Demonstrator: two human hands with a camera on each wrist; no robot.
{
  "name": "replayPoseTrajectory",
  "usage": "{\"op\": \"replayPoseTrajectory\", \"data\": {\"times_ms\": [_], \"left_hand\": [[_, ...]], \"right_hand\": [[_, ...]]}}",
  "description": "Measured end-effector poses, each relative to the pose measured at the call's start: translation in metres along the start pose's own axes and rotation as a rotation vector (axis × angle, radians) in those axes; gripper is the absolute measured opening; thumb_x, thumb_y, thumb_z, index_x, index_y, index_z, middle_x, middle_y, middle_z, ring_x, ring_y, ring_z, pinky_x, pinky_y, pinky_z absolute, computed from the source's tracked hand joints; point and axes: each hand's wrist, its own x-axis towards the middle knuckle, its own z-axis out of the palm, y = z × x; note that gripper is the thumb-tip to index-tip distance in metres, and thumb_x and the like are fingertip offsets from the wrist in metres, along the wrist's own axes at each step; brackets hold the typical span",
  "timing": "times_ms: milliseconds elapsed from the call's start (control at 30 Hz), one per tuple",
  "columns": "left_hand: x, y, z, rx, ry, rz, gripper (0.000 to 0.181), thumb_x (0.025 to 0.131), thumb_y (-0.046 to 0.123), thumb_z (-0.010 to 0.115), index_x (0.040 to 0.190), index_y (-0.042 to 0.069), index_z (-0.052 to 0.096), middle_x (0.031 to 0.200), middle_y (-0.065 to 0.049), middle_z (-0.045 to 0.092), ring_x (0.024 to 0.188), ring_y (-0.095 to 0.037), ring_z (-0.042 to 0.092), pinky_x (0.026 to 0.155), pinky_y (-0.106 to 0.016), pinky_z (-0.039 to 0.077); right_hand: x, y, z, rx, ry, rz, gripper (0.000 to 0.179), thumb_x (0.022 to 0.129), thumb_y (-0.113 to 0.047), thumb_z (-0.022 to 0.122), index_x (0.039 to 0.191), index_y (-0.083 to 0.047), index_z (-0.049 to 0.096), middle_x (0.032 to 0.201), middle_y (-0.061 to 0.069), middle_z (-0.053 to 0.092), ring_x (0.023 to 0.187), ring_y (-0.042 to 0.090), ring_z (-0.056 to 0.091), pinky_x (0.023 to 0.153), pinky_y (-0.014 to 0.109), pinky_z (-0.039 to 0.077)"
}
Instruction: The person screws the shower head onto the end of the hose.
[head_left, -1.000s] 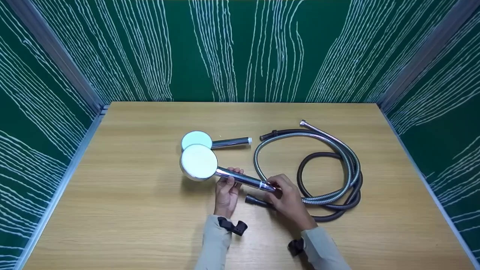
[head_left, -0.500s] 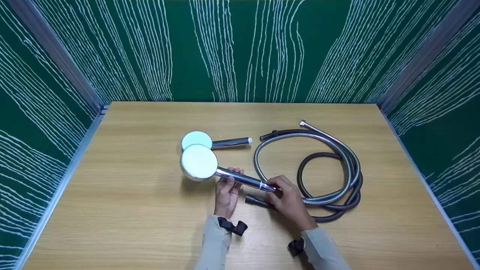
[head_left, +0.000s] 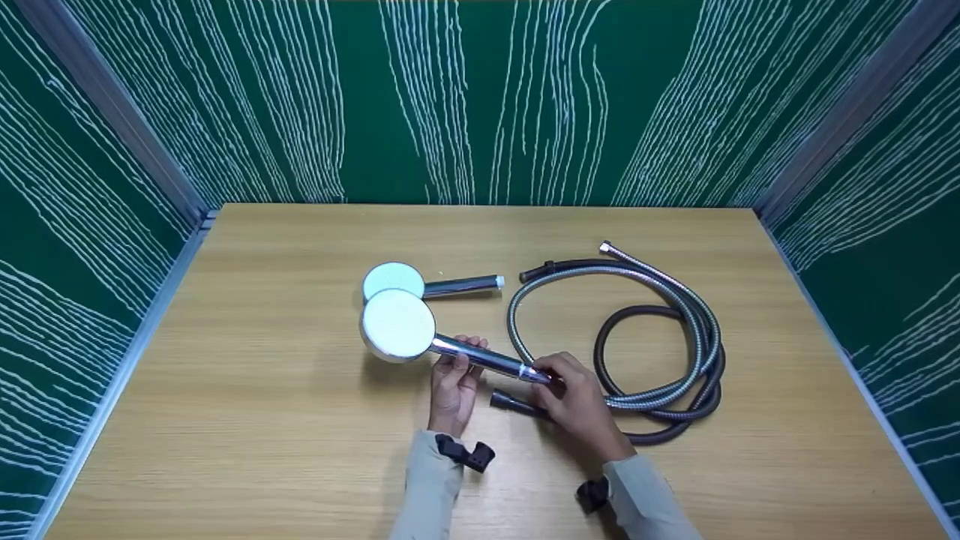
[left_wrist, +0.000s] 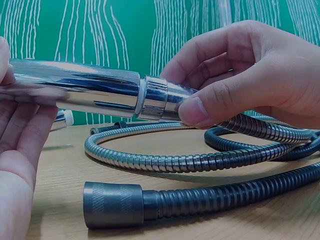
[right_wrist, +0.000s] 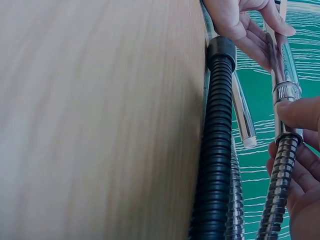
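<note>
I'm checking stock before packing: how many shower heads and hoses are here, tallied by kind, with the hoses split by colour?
Shower heads: 2
Silver hose: 1
Black hose: 1
Total: 4

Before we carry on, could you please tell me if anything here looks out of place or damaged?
Nothing looks damaged or spilled. The silver ribbed metal hose and the black ribbed hose overlap untidily; a pale band shows between the silver hose's nut and the shiny chrome shower handle, perhaps not fully tightened.
</note>
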Motion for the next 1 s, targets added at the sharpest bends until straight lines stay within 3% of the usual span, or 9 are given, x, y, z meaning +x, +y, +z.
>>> {"op": "replayPoseTrajectory", "data": {"times_ms": [333,533,800,1000], "left_hand": [[-0.0003,0.0009,0.0013,-0.013,0.009,-0.003,0.016,0.091,0.008,0.059,0.105,0.010,0.066,0.102,-0.003,0.071,0.104,-0.017,0.066,0.106,-0.034,0.049],[-0.0002,0.0005,0.0005,-0.019,0.006,0.001,0.016,0.091,0.006,0.059,0.105,0.009,0.066,0.102,-0.004,0.071,0.103,-0.018,0.067,0.103,-0.033,0.051],[-0.0002,0.0005,0.0003,-0.016,0.014,0.000,0.015,0.091,0.007,0.059,0.105,0.009,0.065,0.101,-0.004,0.070,0.103,-0.017,0.066,0.103,-0.032,0.051],[-0.0005,0.0002,0.0007,-0.015,0.024,-0.005,0.015,0.091,0.006,0.058,0.104,0.009,0.064,0.101,-0.003,0.069,0.102,-0.017,0.066,0.103,-0.032,0.052]], "right_hand": [[-0.0003,-0.0009,-0.0006,0.010,-0.010,0.012,0.026,0.076,0.003,0.075,0.098,-0.007,0.067,0.096,0.003,0.066,0.090,0.014,0.064,0.079,0.030,0.060],[0.0003,0.0005,0.0018,0.010,0.025,-0.023,0.035,0.070,0.007,0.078,0.100,-0.003,0.064,0.095,0.007,0.063,0.086,0.016,0.063,0.075,0.027,0.059],[0.0010,0.0017,0.0036,0.017,0.051,-0.052,0.033,0.068,0.011,0.077,0.091,-0.008,0.063,0.091,-0.001,0.061,0.084,0.011,0.061,0.074,0.022,0.058],[0.0002,0.0033,0.0033,0.032,0.049,-0.071,0.033,0.069,0.012,0.077,0.093,-0.008,0.064,0.092,-0.001,0.064,0.085,0.011,0.063,0.074,0.020,0.059]]}}
